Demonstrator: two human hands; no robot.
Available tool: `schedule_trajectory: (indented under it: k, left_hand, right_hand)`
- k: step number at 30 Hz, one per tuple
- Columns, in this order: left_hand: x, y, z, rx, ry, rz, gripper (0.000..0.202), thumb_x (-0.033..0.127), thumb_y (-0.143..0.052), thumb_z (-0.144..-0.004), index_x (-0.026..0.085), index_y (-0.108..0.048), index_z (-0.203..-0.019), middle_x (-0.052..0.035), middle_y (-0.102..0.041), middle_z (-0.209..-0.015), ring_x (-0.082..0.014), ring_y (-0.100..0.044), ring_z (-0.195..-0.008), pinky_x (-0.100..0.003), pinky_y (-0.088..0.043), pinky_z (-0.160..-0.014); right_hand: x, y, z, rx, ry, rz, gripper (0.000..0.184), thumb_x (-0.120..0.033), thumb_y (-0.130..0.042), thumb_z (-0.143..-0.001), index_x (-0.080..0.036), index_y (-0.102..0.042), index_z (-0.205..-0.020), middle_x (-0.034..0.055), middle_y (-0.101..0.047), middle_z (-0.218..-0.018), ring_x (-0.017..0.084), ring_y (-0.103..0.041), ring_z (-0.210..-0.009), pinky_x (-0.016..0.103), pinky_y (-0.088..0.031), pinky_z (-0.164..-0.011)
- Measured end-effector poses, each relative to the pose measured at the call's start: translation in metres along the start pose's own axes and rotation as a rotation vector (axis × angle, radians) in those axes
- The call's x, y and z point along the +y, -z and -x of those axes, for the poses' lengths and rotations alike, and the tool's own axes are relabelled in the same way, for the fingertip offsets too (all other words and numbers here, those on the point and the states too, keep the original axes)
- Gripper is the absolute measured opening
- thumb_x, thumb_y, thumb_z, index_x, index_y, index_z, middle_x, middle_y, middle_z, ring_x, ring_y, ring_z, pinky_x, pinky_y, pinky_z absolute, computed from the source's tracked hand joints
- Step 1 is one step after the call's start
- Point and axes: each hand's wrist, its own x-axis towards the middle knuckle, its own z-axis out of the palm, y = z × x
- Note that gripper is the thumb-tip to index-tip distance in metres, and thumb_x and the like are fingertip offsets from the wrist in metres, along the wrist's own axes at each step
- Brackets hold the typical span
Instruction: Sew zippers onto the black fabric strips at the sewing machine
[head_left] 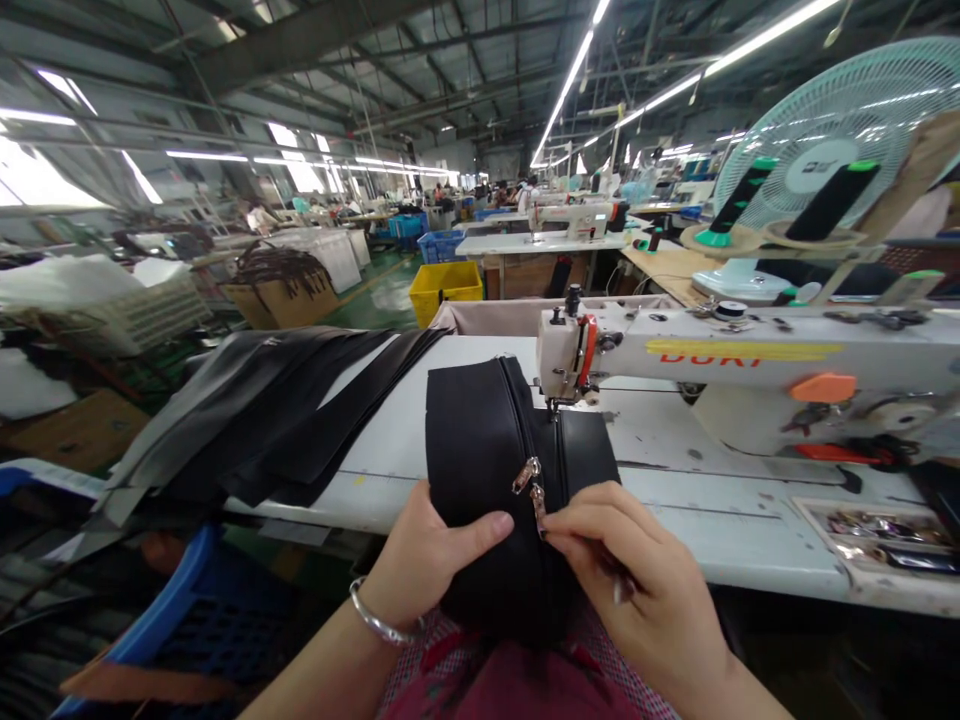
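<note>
A black leather-like piece [472, 430] with a zipper [516, 405] along it lies in front of me, partly over the table's near edge. Two metal zipper pulls [529, 477] sit on the zipper close together. My left hand [442, 545] grips the piece from its left side, thumb on top and the other fingers hidden beneath. With thumb and forefinger my right hand [626, 560] pinches the lower zipper pull [538, 507]. Just beyond, the sewing machine's needle and foot [553, 408] stand over another part of the black material [589, 445].
Long black strips [315, 410] lie across the left of the white table [420, 375]. The sewing machine [720, 350] fills the right side, near a tray of metal parts [885, 530]. A blue basket [202, 610] stands low at left. Thread cones [832, 200] and a fan [817, 150] rise behind.
</note>
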Motion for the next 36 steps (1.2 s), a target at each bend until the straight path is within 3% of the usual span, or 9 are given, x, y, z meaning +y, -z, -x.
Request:
schedule_trajectory:
  k: [5, 7, 11, 17, 24, 27, 30, 34, 36]
  left_hand:
    - [-0.002, 0.002, 0.005, 0.016, 0.029, -0.032, 0.05, 0.026, -0.076, -0.074, 0.019, -0.056, -0.12, -0.0046, -0.065, -0.118, -0.0212, -0.063, -0.106, -0.03, -0.051, -0.094]
    - [-0.004, 0.003, 0.006, 0.025, 0.042, -0.04, 0.052, 0.027, -0.077, -0.074, 0.019, -0.055, -0.121, -0.0045, -0.065, -0.119, -0.0214, -0.063, -0.107, -0.031, -0.05, -0.095]
    - [-0.007, 0.002, 0.008, -0.018, 0.058, -0.022, 0.051, 0.026, -0.076, -0.075, 0.02, -0.056, -0.121, -0.0042, -0.065, -0.119, -0.0216, -0.062, -0.108, -0.032, -0.05, -0.096]
    - [-0.011, -0.001, 0.015, -0.196, 0.053, -0.011, 0.046, 0.024, -0.071, -0.08, 0.025, -0.057, -0.124, -0.0014, -0.063, -0.122, -0.0195, -0.061, -0.11, -0.03, -0.049, -0.098]
    - [-0.014, -0.002, 0.02, -0.278, 0.055, -0.103, 0.039, 0.028, -0.068, -0.083, 0.024, -0.061, -0.121, -0.0017, -0.058, -0.129, -0.0221, -0.058, -0.114, -0.031, -0.048, -0.099]
    - [-0.014, -0.002, 0.02, -0.275, 0.053, -0.13, 0.041, 0.028, -0.068, -0.083, 0.025, -0.06, -0.123, -0.0011, -0.059, -0.127, -0.0214, -0.058, -0.114, -0.031, -0.047, -0.1]
    - [-0.014, -0.002, 0.02, -0.277, 0.071, -0.119, 0.043, 0.028, -0.068, -0.083, 0.026, -0.058, -0.125, -0.0011, -0.062, -0.124, -0.0207, -0.059, -0.112, -0.03, -0.047, -0.1]
    - [-0.018, -0.002, 0.023, -0.294, 0.087, -0.111, 0.039, 0.03, -0.067, -0.083, 0.026, -0.061, -0.122, -0.0015, -0.062, -0.124, -0.0213, -0.061, -0.11, -0.031, -0.048, -0.098]
    - [-0.02, 0.0, 0.026, -0.307, 0.087, -0.107, 0.037, 0.031, -0.067, -0.083, 0.025, -0.062, -0.12, -0.0025, -0.063, -0.122, -0.0225, -0.062, -0.108, -0.034, -0.05, -0.097]
  right_hand:
    - [0.003, 0.009, -0.002, 0.388, -0.139, 0.032, 0.002, -0.023, -0.057, -0.09, -0.021, -0.058, -0.089, 0.0015, -0.055, -0.082, 0.014, -0.051, -0.072, 0.027, -0.039, -0.061]
    - [0.008, 0.015, -0.003, 0.492, -0.207, -0.045, 0.016, -0.03, -0.053, -0.092, -0.02, -0.057, -0.08, 0.0008, -0.051, -0.073, 0.014, -0.047, -0.064, 0.027, -0.035, -0.055]
    - [0.017, 0.021, -0.005, 0.404, -0.224, -0.104, 0.035, -0.037, -0.053, -0.092, -0.02, -0.049, -0.062, -0.0001, -0.047, -0.064, 0.013, -0.044, -0.06, 0.027, -0.033, -0.053]
    - [0.015, 0.027, -0.016, 0.298, -0.224, 0.009, 0.011, -0.032, -0.063, -0.087, -0.025, -0.064, -0.094, -0.0001, -0.057, -0.084, 0.012, -0.048, -0.068, 0.025, -0.035, -0.056]
    - [0.001, 0.028, -0.032, 0.181, -0.187, 0.078, 0.019, -0.035, -0.066, -0.085, -0.026, -0.061, -0.101, -0.0026, -0.054, -0.082, 0.01, -0.041, -0.057, 0.025, -0.033, -0.05]
    - [-0.002, 0.023, -0.034, 0.154, -0.125, 0.119, 0.008, -0.03, -0.062, -0.088, -0.024, -0.059, -0.092, -0.0024, -0.054, -0.082, 0.01, -0.044, -0.062, 0.025, -0.035, -0.055]
    - [-0.001, 0.023, -0.036, 0.246, -0.121, 0.104, 0.011, -0.028, -0.055, -0.092, -0.022, -0.055, -0.082, -0.0023, -0.05, -0.075, 0.011, -0.044, -0.064, 0.026, -0.034, -0.057]
    - [0.013, 0.032, -0.035, 0.538, -0.214, -0.164, 0.022, -0.035, -0.054, -0.092, -0.021, -0.052, -0.075, -0.0046, -0.038, -0.061, 0.01, -0.033, -0.053, 0.026, -0.025, -0.048]
    - [0.023, 0.032, -0.028, 0.55, -0.205, -0.28, 0.033, -0.038, -0.049, -0.094, -0.02, -0.05, -0.066, -0.0028, -0.041, -0.062, 0.01, -0.033, -0.052, 0.025, -0.026, -0.048]
